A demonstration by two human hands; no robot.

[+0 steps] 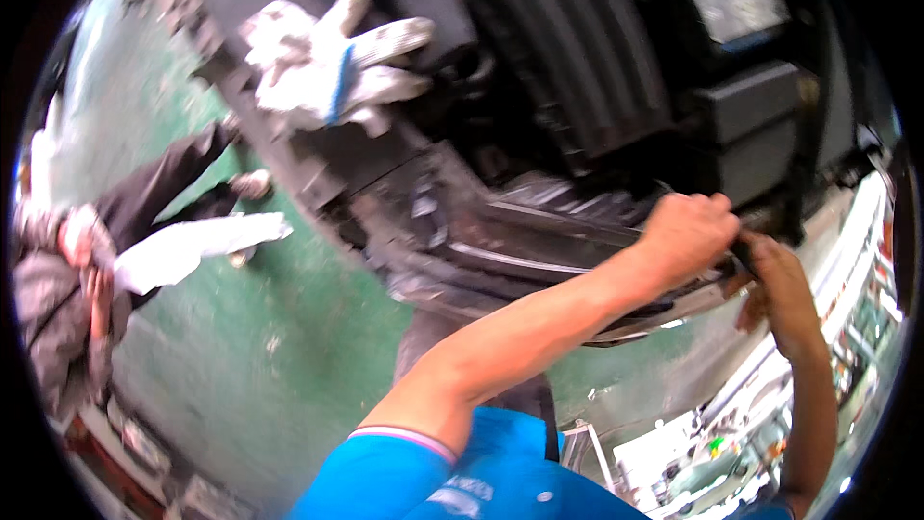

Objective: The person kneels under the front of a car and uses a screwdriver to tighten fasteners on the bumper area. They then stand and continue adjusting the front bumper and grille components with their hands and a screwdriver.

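Note:
I lean over the open engine bay of a vehicle, both hands at the right end of its front crossmember [539, 250]. My left hand [689, 233] reaches across from the left, its fingers curled closed over the edge; what they hold is hidden. Just right of it and touching or nearly so, my right hand [784, 294] is bent round a small dark piece [742, 252] too blurred to name. Its thumb and fingers close on that piece from the side and below. Behind the hands stands a grey-black box [756, 120] in the engine bay.
White work gloves [332, 67] with a blue band lie on the bodywork at upper left. A ribbed black cover [577, 48] fills the bay's middle. At left, another person [67, 299] holds a white sheet [197, 248] above the green floor [289, 366]. Cluttered shelving [712, 453] stands lower right.

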